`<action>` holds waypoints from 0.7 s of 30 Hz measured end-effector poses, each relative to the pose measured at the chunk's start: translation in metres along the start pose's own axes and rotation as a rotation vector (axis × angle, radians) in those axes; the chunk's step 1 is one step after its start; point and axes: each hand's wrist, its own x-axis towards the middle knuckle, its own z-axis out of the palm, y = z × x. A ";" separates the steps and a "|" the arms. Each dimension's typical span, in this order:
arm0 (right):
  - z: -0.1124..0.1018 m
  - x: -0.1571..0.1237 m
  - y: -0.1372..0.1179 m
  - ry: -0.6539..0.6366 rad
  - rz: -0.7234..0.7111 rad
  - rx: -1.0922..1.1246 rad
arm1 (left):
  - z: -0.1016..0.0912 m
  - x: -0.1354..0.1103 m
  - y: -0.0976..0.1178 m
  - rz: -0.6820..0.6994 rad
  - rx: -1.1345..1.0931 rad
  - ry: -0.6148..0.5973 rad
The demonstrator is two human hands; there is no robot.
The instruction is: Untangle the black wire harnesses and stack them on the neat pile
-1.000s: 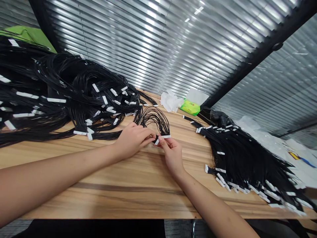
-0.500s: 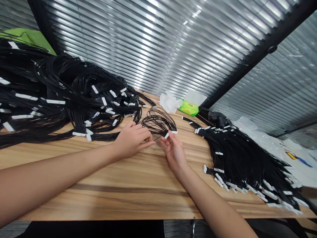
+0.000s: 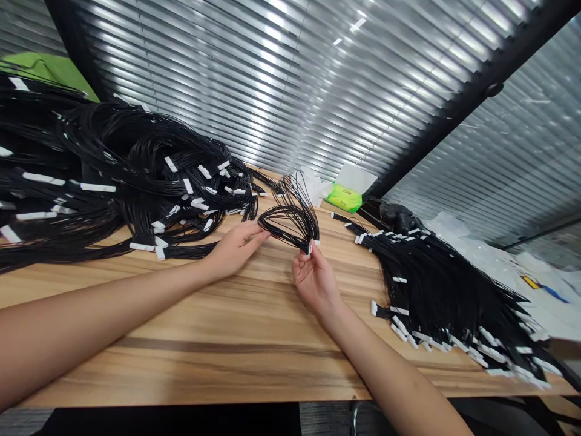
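With twelve straight ahead of the wearer, the wires (image 3: 293, 213) at issue arch above the middle of the table (image 3: 190, 339), looped over so that their white ends (image 3: 310, 248) meet at the loop's five o'clock. The right hand (image 3: 316, 277) pinches those ends between thumb and fingers. The left hand (image 3: 236, 245) comes in at the loop's eight o'clock, thumb and forefinger close together at its edge; whether they grip a strand or only touch, I cannot tell. A heap (image 3: 149, 151) of similar wires lies at ten o'clock, a flatter pile (image 3: 447, 284) at four. The step in hand looks like gathering and steadying this one loop. The next move, I judge, calls for a firm right pinch while the left settles its hold, since springy strands could splay.
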 end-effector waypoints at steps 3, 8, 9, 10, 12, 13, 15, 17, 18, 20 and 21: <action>-0.001 -0.002 0.001 -0.069 0.023 -0.030 | 0.001 0.000 -0.002 0.009 -0.108 0.075; -0.002 -0.006 0.002 -0.168 0.050 -0.117 | 0.002 -0.002 -0.001 -0.008 -0.295 0.094; -0.003 -0.007 0.003 -0.192 0.042 -0.150 | 0.003 -0.002 -0.001 -0.014 -0.331 0.092; -0.004 -0.008 0.004 -0.217 0.033 -0.194 | 0.003 -0.002 0.000 -0.013 -0.358 0.091; -0.006 -0.009 0.007 -0.275 0.022 -0.300 | 0.004 -0.001 0.003 0.008 -0.380 0.070; -0.007 -0.010 0.009 -0.303 0.021 -0.349 | 0.004 0.000 0.004 0.016 -0.379 0.049; -0.009 -0.011 0.011 -0.351 0.031 -0.408 | 0.004 0.000 0.008 0.011 -0.369 -0.003; -0.009 -0.011 0.012 -0.375 0.042 -0.396 | 0.004 0.000 0.011 -0.015 -0.355 -0.027; -0.009 -0.011 0.012 -0.373 0.045 -0.368 | 0.004 -0.001 0.012 -0.033 -0.346 -0.002; -0.009 -0.008 0.011 -0.339 0.045 -0.286 | 0.004 -0.002 0.012 -0.054 -0.313 0.116; -0.008 -0.007 0.010 -0.311 0.045 -0.242 | 0.004 -0.003 0.011 -0.055 -0.286 0.199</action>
